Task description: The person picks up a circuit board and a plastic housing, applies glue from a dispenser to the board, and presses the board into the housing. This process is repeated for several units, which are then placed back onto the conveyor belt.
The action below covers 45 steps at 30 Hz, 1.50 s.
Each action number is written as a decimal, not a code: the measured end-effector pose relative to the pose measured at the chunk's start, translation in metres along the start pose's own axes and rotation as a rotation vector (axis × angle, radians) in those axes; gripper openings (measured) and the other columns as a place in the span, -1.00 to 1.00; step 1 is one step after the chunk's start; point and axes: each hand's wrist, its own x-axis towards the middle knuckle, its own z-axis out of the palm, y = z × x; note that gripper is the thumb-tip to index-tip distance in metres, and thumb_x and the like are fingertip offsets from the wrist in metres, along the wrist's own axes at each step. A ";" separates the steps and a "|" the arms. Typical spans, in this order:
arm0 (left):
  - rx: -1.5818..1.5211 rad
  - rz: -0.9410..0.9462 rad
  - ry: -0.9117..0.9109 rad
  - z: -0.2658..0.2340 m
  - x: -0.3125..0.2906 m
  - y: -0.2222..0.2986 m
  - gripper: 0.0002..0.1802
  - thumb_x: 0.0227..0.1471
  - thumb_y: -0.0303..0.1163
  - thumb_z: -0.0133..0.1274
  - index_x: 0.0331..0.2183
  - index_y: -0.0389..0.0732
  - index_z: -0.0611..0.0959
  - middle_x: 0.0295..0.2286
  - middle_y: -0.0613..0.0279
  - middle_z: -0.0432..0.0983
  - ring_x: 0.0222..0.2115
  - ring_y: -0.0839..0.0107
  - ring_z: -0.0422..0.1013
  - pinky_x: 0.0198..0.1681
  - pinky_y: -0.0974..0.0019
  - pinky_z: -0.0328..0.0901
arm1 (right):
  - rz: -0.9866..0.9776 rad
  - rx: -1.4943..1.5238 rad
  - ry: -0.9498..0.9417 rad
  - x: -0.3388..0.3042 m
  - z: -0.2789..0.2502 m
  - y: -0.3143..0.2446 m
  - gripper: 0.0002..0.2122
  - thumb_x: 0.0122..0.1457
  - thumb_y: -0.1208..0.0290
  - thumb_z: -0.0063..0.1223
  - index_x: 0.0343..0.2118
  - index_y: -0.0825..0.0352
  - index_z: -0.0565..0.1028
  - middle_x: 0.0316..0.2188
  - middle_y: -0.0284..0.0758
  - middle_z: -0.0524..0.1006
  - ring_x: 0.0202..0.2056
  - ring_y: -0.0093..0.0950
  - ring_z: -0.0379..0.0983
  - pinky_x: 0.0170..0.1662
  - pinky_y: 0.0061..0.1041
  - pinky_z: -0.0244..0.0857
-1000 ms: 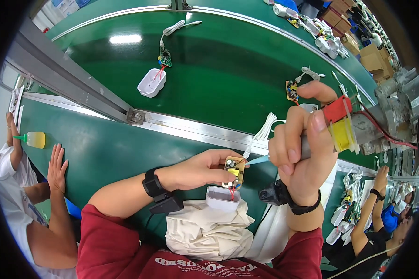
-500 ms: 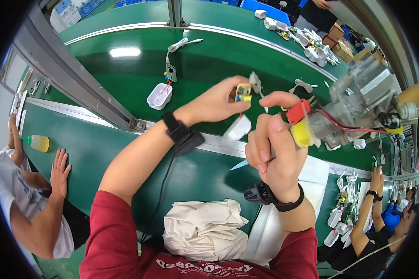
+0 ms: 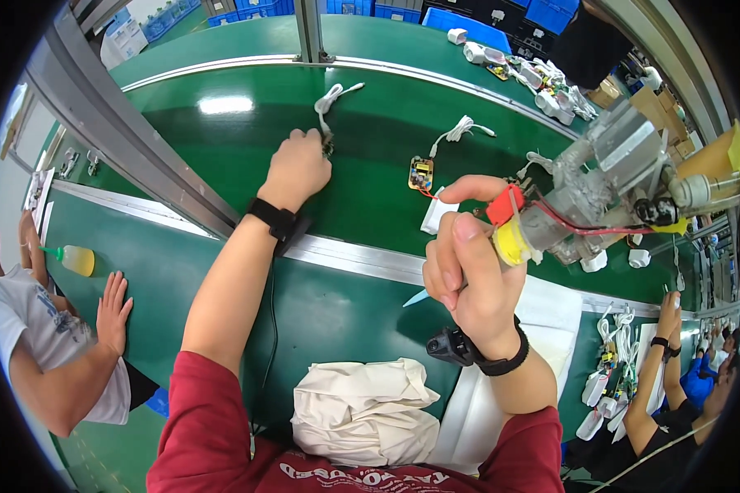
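My right hand (image 3: 478, 283) is wrapped round a dispensing gun (image 3: 563, 222) with a red switch, yellow tape and a pale blue tapered tip (image 3: 417, 298). My left hand (image 3: 298, 167) is closed on a circuit board (image 3: 328, 147), of which only an edge shows. A white cable (image 3: 329, 99) runs from that board toward the far side. Nearer my right hand lies another circuit board (image 3: 420, 173), joined by red wires to a small white housing (image 3: 440, 212) and carrying a white cable (image 3: 463, 128). My right fingers partly hide that housing.
A metal rail (image 3: 362, 259) divides the green worktop, and a metal post (image 3: 119, 115) rises at left. A folded cream cloth (image 3: 362, 411) lies before me. Co-workers' arms show at both sides. A glue bottle (image 3: 78, 260) stands left; housings and cables (image 3: 543, 82) are heaped far right.
My left hand let go of the yellow-part circuit board, now lying on the worktop, and moved left onto the other board. My right hand keeps the dispensing gun, shifted slightly left.
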 end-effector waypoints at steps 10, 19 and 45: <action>-0.909 -0.328 -0.539 -0.054 -0.056 0.027 -0.68 0.08 -0.37 -0.03 -0.16 -0.33 0.36 -0.28 0.01 0.45 -0.37 0.30 0.46 -0.34 0.25 0.42 | -0.034 -0.105 0.011 0.001 0.001 0.004 -0.76 0.27 0.35 -0.21 -0.11 0.38 0.23 -0.78 -0.46 0.16 -0.84 -0.71 0.00 -0.77 -0.68 -0.11; -1.808 -0.591 -0.780 -0.049 -0.117 0.054 -0.60 0.09 -0.44 0.04 -0.05 -0.33 0.34 -0.26 0.18 0.44 -0.33 0.47 0.44 -0.27 0.36 0.39 | -0.069 -0.108 0.007 0.005 -0.005 0.011 -0.77 0.27 0.35 -0.22 -0.11 0.38 0.23 -0.78 -0.46 0.16 -0.84 -0.72 -0.01 -0.77 -0.68 -0.13; -1.893 -0.016 -0.914 0.026 -0.149 0.046 -0.60 0.11 -0.53 0.02 0.01 -0.27 0.36 -0.23 0.27 0.47 -0.24 0.59 0.41 -0.14 0.47 0.34 | -0.051 0.040 0.076 0.026 -0.001 0.064 -0.80 0.19 0.40 -0.06 -0.33 0.29 0.15 -0.77 -0.47 0.16 -0.82 -0.72 0.01 -0.78 -0.69 -0.10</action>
